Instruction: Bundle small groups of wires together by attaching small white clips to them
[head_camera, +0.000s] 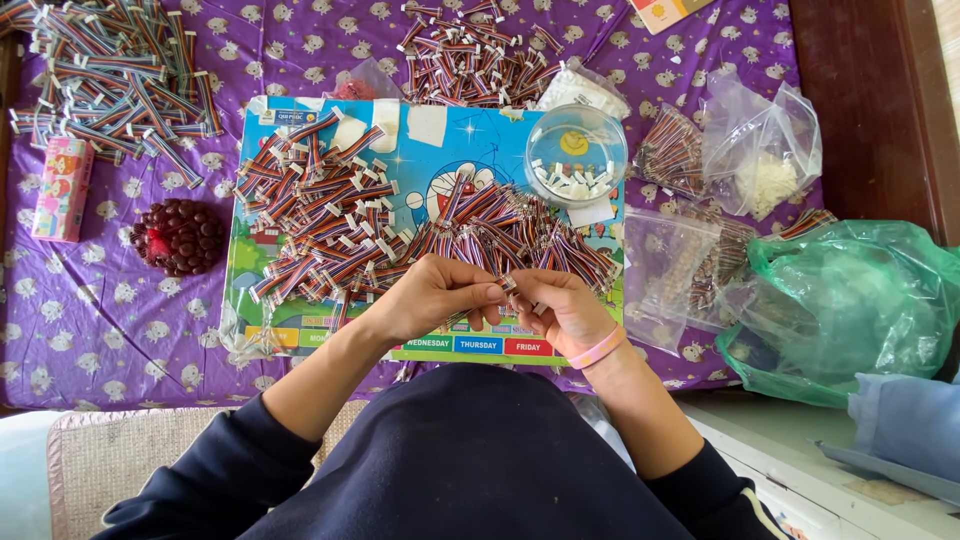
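At the centre of the frame, your left hand (430, 298) and right hand (565, 312) meet, fingertips pinching one small wire lead with connector (508, 284) between them. The loose heap of leads (400, 230) lies just above on the cartoon board (290, 335), with the clear bowl (576, 152) at upper right, all within easy reach.

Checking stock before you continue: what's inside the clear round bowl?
The bowl holds a shallow layer of small white connector pieces, resting on the blue board. Glare on its rim hides part of the contents.

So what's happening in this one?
A person sits at a purple-covered table. Both hands meet over a blue picture board: the left hand and right hand pinch a small striped wire piece between fingertips. Piles of similar wires cover the board, beside a clear bowl of white bits.
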